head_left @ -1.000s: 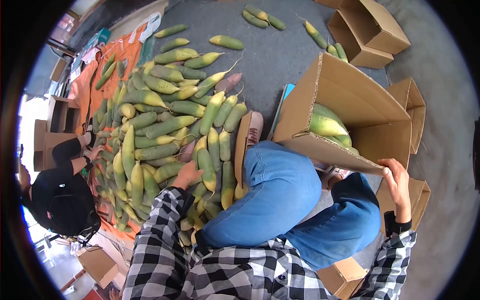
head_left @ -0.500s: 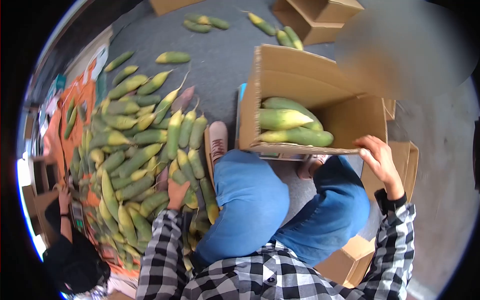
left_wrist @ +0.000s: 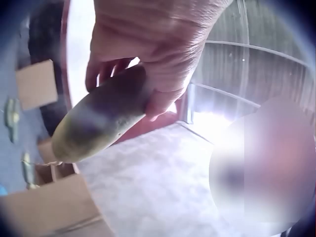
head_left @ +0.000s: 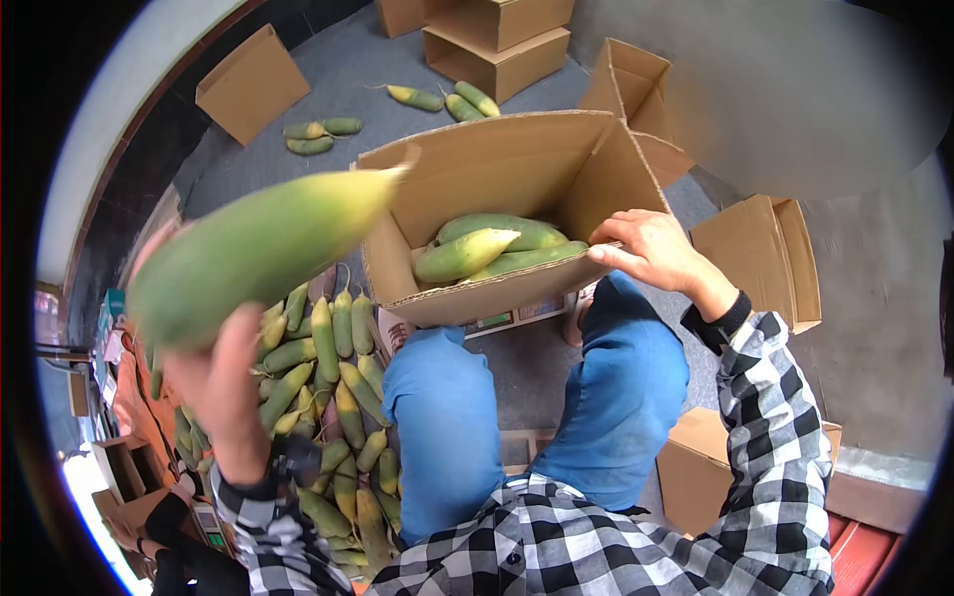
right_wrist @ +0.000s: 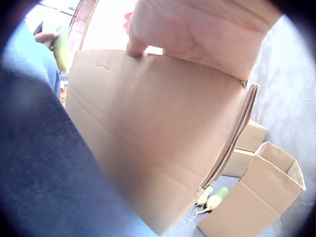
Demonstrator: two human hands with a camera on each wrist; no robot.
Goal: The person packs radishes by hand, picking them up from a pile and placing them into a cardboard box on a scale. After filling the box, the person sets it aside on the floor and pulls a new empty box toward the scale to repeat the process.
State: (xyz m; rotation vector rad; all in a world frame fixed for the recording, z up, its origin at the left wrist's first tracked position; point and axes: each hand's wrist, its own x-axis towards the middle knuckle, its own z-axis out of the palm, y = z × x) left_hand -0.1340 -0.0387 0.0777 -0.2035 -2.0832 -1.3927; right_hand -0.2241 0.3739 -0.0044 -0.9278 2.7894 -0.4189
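Observation:
A large green radish (head_left: 263, 248) with a yellowish tip is gripped by my left hand (head_left: 224, 382), raised at the left of the head view. The left wrist view shows the radish (left_wrist: 98, 118) held between thumb and fingers of the left hand (left_wrist: 153, 44). An open cardboard box (head_left: 477, 298) stands before my knees with several radishes (head_left: 467, 253) lying inside. My right hand (head_left: 651, 248) holds the box's near right rim; the right wrist view shows the right hand (right_wrist: 197, 32) over the edge of the box wall (right_wrist: 143, 123).
Many radishes (head_left: 323, 338) are heaped left of my legs, beside an orange sheet (head_left: 134, 402). A few radishes (head_left: 412, 97) lie on the floor beyond the box. Cardboard boxes (head_left: 760, 248) stand right and behind (head_left: 497, 65). Another person's dark-clothed legs (head_left: 179, 526) show at lower left.
My left hand has risen from the heap with a radish in its grip. The head view has turned, shifting the box leftward in the picture. My right hand remains on the box rim.

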